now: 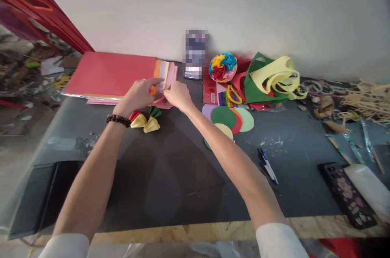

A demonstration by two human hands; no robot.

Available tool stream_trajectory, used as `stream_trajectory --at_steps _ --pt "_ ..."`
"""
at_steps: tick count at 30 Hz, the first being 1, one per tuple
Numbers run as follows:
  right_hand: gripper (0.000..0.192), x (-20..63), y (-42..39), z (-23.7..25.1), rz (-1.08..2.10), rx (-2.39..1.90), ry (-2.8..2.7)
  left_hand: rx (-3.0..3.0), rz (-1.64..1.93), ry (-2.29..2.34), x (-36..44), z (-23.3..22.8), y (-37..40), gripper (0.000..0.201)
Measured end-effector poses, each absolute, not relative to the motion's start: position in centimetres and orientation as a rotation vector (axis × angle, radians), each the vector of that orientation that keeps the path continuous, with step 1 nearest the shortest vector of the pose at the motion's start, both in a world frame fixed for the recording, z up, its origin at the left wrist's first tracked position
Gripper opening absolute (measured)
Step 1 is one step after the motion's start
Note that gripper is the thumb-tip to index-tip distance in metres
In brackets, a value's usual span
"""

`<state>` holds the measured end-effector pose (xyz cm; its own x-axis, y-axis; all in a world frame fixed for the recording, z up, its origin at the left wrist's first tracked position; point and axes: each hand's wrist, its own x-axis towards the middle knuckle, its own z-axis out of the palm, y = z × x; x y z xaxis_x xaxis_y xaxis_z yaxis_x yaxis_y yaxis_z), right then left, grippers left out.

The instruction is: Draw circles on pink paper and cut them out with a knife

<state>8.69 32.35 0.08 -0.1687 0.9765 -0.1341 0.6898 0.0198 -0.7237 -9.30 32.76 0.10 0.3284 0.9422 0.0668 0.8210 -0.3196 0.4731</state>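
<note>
Both my hands are over a stack of coloured paper strips at the back left of the table. My left hand (pixel 137 94) rests on the strips, with its index finger stretched out and its thumb apart from it. Orange paper (pixel 157 69) shows beside these fingers. My right hand (pixel 179 94) has its fingers curled in at the edge of the pink paper (pixel 171 74); the fingertips are partly hidden. Left of my hands lies a pack of red paper (pixel 118 72). Folded yellow paper pieces (pixel 151 124) with green and red parts sit just below my left wrist.
A phone (pixel 195 53) leans on the wall. Right of it are a multicoloured ball (pixel 223 68), a green sheet (pixel 254 81) and yellow strips (pixel 276 75). Paper circles (pixel 224 117), a pen (pixel 268 166), another phone (pixel 347 195) and a black case (pixel 45 193) lie nearer.
</note>
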Motion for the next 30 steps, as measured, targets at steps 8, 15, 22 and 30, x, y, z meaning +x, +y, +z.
stream_trajectory --at_steps 8,15,22,30 --pt "0.046 8.2 32.8 -0.8 0.894 -1.804 -1.840 2.280 0.440 1.652 -9.4 -0.5 32.3 0.064" --pt "0.037 8.3 32.2 -0.3 0.819 -1.884 -1.796 2.180 0.216 1.711 -9.9 -1.4 33.4 0.088" --pt "0.025 10.0 30.8 3.4 0.469 -1.858 -1.799 2.189 0.182 1.685 -10.9 -1.3 34.0 0.082" --pt "0.023 21.1 21.9 10.5 -0.087 -1.793 -1.674 2.206 0.281 1.770 -10.2 -0.3 32.7 0.079"
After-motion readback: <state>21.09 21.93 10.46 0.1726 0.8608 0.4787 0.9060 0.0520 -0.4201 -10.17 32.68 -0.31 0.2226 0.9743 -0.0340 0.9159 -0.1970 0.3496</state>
